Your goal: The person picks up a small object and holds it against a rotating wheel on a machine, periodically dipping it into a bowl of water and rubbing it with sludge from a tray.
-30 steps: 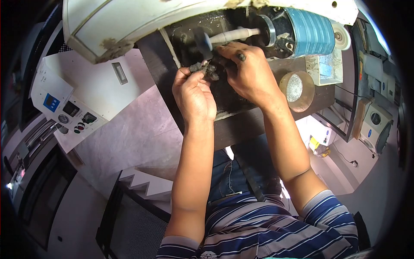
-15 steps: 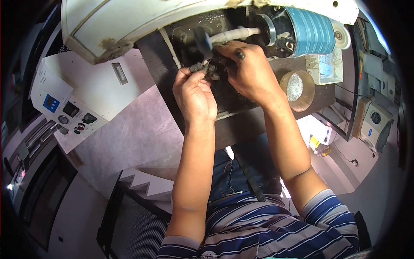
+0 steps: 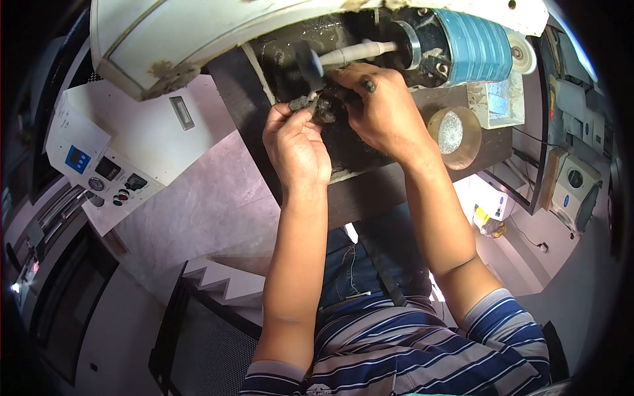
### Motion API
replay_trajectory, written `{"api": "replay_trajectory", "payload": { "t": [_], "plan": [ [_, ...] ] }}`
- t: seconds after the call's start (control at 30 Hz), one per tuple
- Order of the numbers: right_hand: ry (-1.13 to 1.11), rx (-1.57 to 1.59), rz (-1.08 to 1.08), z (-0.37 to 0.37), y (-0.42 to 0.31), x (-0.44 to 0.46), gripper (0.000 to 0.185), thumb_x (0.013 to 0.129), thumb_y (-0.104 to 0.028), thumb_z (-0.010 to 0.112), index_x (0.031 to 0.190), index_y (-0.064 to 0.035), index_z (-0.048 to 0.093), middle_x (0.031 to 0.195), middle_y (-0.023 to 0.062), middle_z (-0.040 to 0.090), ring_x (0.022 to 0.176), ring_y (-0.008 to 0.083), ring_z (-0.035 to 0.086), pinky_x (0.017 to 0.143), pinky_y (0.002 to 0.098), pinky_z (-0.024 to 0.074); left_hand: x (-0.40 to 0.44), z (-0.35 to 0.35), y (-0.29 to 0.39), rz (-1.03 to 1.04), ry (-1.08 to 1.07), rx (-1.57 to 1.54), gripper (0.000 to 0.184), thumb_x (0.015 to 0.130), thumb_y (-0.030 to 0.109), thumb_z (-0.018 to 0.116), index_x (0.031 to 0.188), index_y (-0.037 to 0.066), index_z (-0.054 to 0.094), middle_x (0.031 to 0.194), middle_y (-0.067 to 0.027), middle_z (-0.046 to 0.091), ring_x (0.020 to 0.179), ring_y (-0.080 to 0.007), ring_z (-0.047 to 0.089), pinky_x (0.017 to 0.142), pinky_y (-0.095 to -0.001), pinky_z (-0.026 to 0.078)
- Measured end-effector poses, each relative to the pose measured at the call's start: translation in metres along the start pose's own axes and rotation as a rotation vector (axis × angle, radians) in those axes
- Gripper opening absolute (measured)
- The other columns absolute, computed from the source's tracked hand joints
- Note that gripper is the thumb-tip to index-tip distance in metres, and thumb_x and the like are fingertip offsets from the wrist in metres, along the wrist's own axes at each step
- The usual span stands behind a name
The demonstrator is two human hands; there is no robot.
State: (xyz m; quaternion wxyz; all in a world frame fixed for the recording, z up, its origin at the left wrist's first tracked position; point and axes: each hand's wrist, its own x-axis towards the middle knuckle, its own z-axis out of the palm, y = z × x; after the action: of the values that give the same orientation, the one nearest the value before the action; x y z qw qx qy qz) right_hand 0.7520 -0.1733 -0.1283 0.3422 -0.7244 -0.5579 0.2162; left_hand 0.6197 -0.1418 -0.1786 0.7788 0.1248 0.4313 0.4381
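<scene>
A polishing motor with a blue ribbed casing point(image 3: 477, 49) drives a pale tapered spindle point(image 3: 360, 52) with a dark round wheel point(image 3: 308, 66) on its end. Just below the wheel, my left hand point(image 3: 300, 152) is closed in a pinch on a small pale piece point(image 3: 313, 97), largely hidden by the fingertips. My right hand point(image 3: 389, 112) is closed too, its fingers curled under the spindle beside the wheel. Whatever it grips is hidden. Dark grime or dark covers coat fingertips of both hands.
A cream hood point(image 3: 218, 39) overhangs the wheel. On the dark bench, a round brown bowl point(image 3: 472, 138) with whitish contents stands to the right, beside a clear square container point(image 3: 498, 115). A white control panel point(image 3: 99, 171) with dials is at the left.
Hardly anything differs. My left hand has shifted very slightly left, and both hands keep the same grip by the wheel.
</scene>
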Motion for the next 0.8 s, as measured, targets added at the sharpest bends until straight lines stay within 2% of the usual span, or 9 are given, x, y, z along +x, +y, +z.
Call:
{"api": "replay_trajectory", "payload": {
  "t": [0.1, 0.17, 0.2, 0.27, 0.8],
  "plan": [
    [-0.015, -0.002, 0.004, 0.0004, 0.0013, -0.0002, 0.036, 0.066, 0.009, 0.058, 0.100, 0.0037, 0.067, 0.093, 0.0248, 0.065, 0.085, 0.0390, 0.064, 0.078, 0.0397, 0.0529, -0.0009, 0.0034, 0.0016, 0.002, -0.002, 0.004, 0.014, 0.081, -0.010, 0.046, 0.087, 0.000, 0.053, 0.092, -0.0132, 0.064, 0.084, -0.0202, 0.063, 0.080, -0.0330, 0.050],
    [-0.013, 0.005, 0.015, 0.0007, 0.0011, -0.0003, 0.036, 0.065, 0.009, 0.058, 0.100, 0.0036, 0.067, 0.092, 0.0252, 0.065, 0.085, 0.0392, 0.064, 0.078, 0.0397, 0.0530, -0.0020, 0.0067, 0.0029, -0.011, 0.031, -0.001, 0.014, 0.077, -0.010, 0.051, 0.082, 0.004, 0.052, 0.082, -0.0070, 0.061, 0.070, -0.0099, 0.058, 0.065, -0.0197, 0.044],
    [-0.013, 0.005, 0.015, 0.0004, 0.0008, -0.0002, 0.036, 0.065, 0.009, 0.058, 0.100, 0.0036, 0.067, 0.092, 0.0252, 0.065, 0.085, 0.0392, 0.064, 0.078, 0.0397, 0.0530, -0.0016, 0.0055, 0.0023, -0.011, 0.032, -0.001, 0.014, 0.077, -0.010, 0.051, 0.082, 0.004, 0.052, 0.082, -0.0070, 0.061, 0.070, -0.0099, 0.058, 0.065, -0.0197, 0.044],
    [-0.007, 0.000, 0.005, -0.0003, -0.0001, 0.0002, 0.036, 0.065, 0.008, 0.058, 0.100, 0.0037, 0.067, 0.091, 0.0253, 0.065, 0.085, 0.0393, 0.064, 0.078, 0.0396, 0.0531, -0.0006, 0.0028, 0.0014, -0.003, 0.021, 0.011, 0.014, 0.081, -0.010, 0.046, 0.087, 0.000, 0.053, 0.093, -0.0134, 0.064, 0.085, -0.0200, 0.063, 0.080, -0.0327, 0.050],
    [-0.005, -0.011, -0.009, 0.0024, 0.0028, 0.0003, 0.033, 0.066, 0.007, 0.059, 0.098, 0.0028, 0.067, 0.088, 0.0244, 0.065, 0.083, 0.0389, 0.065, 0.075, 0.0396, 0.0535, 0.0011, 0.0009, 0.0000, -0.003, 0.040, 0.009, 0.014, 0.081, -0.010, 0.046, 0.087, 0.000, 0.054, 0.093, -0.0133, 0.064, 0.087, -0.0208, 0.062, 0.083, -0.0343, 0.050]
  ]
}}
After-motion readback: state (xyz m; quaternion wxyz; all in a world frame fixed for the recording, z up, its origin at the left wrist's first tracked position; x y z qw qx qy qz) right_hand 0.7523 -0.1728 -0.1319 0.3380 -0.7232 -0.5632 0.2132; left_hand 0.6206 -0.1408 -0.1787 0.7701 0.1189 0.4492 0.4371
